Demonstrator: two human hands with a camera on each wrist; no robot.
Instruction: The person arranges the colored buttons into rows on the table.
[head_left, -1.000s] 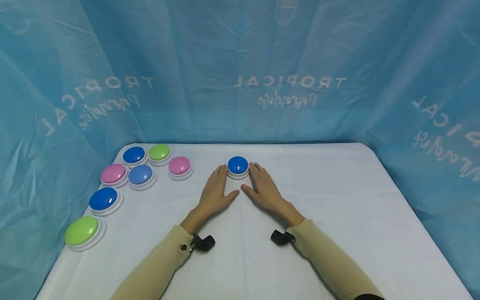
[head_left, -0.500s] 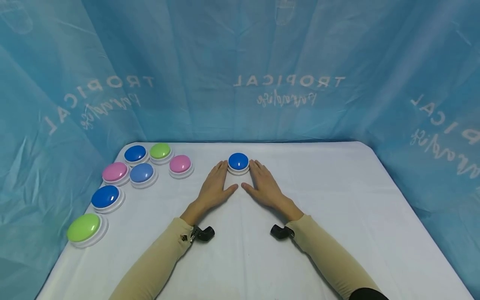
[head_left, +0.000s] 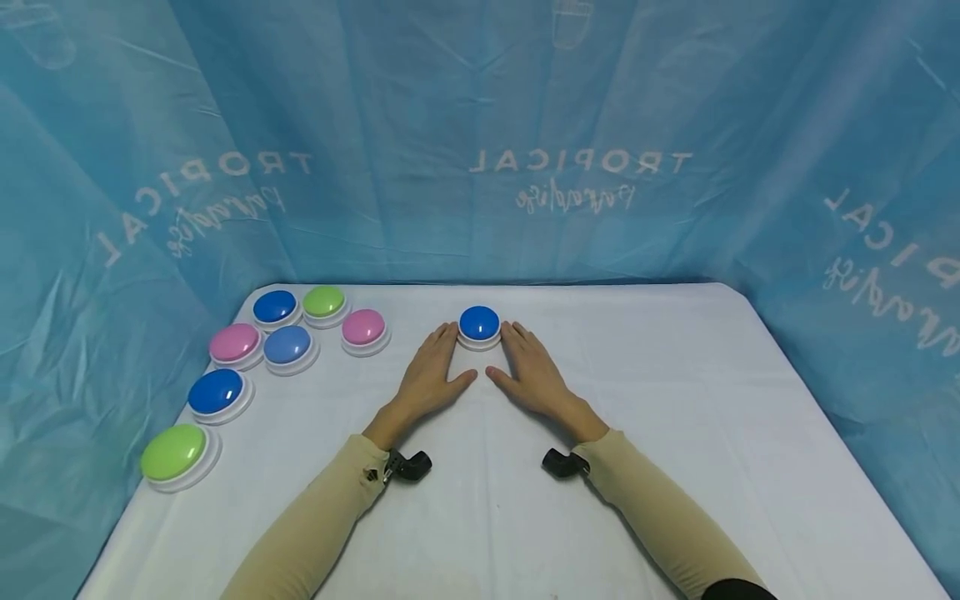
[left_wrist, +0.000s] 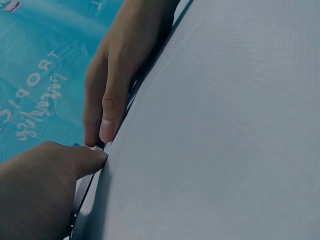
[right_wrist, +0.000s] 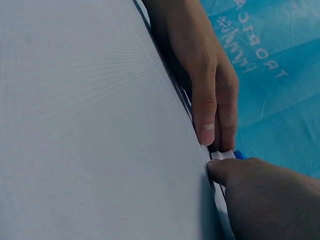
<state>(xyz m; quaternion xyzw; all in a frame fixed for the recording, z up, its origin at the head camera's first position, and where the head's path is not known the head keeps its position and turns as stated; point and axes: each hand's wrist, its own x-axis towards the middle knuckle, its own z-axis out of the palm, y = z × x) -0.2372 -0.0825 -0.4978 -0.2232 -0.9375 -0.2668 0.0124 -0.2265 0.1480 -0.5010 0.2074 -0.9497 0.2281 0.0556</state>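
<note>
A push button with a glossy dark blue dome and white base [head_left: 479,327] sits near the back middle of the white table. My left hand [head_left: 429,375] lies palm down, fingers straight, its fingertips right at the button's left side. Mirroring it, my right hand [head_left: 531,377] has straight fingertips at the right side of the base. Both thumbs point inward in front of the button, a small gap between them. Low in the left wrist view my left hand [left_wrist: 50,180] hides most of the button; a bit of its blue dome [right_wrist: 239,155] shows in the right wrist view.
Several more buttons stand along the table's left side: a green one [head_left: 173,454] nearest, then a dark blue one [head_left: 216,392], a pink one [head_left: 235,343] and others behind. A separate pink button [head_left: 363,329] stands closer to my left hand. Blue curtain [head_left: 570,242] surrounds the table [head_left: 675,375].
The head view has shifted slightly, moving the whole scene a little up and right in the picture. Both hands keep their place beside the dark blue button.
</note>
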